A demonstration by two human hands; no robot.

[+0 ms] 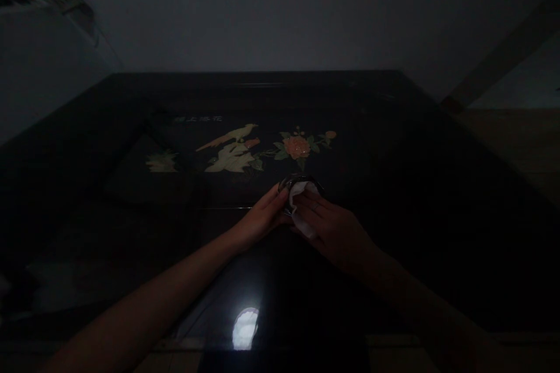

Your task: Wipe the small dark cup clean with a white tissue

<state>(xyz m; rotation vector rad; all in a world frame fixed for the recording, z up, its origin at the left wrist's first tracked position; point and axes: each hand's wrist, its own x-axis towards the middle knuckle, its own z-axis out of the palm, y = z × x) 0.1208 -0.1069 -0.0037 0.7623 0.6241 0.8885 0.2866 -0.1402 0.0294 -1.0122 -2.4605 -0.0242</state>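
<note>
The scene is very dim. Both hands meet over a black lacquered table (394, 186). My left hand (262, 218) grips the side of a small round shiny object (300, 182), perhaps a glass or metal cup; its kind is hard to tell. My right hand (328, 227) holds a white cloth or tissue (300, 204), with part of it pushed into the object's mouth and part hanging below the fingers.
The tabletop carries an inlaid picture of a pale bird (231, 151) and an orange flower (297, 145). A bright lamp reflection (245, 326) shines near the front edge. A grey wall stands behind, with wooden floor (516, 140) at the right.
</note>
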